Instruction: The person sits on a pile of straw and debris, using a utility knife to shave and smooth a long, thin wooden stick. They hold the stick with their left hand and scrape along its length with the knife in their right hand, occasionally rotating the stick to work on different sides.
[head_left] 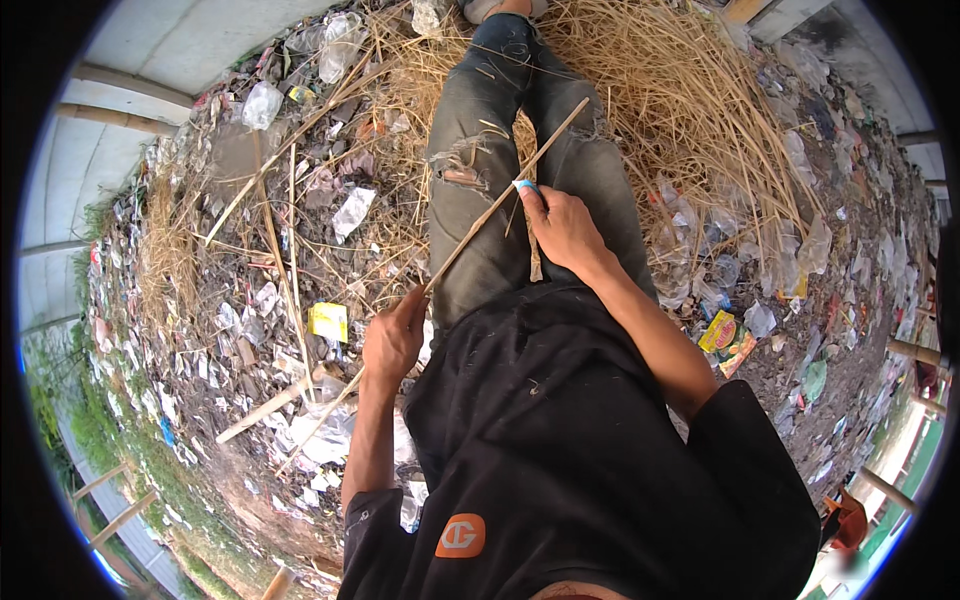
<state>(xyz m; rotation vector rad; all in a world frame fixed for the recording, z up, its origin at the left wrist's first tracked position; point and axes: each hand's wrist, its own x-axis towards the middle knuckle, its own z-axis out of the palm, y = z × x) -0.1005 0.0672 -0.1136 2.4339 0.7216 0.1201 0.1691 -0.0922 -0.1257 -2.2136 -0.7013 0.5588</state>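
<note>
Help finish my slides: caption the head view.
Left hand holding a long stick over torn trousers, right hand holding a small blue item close to it.

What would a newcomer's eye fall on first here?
Probably the long thin stick slanting over the torn trousers, with the left hand gripping it and the right hand pinching a small blue-and-white item beside it. Next, the golden straw heaped at upper right, and pale litter scattered on both sides.

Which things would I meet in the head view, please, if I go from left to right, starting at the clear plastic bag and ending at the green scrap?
Clear plastic bag → yellow packet → left hand → orange shirt emblem → right hand → yellow-and-red wrapper → green scrap.
</note>
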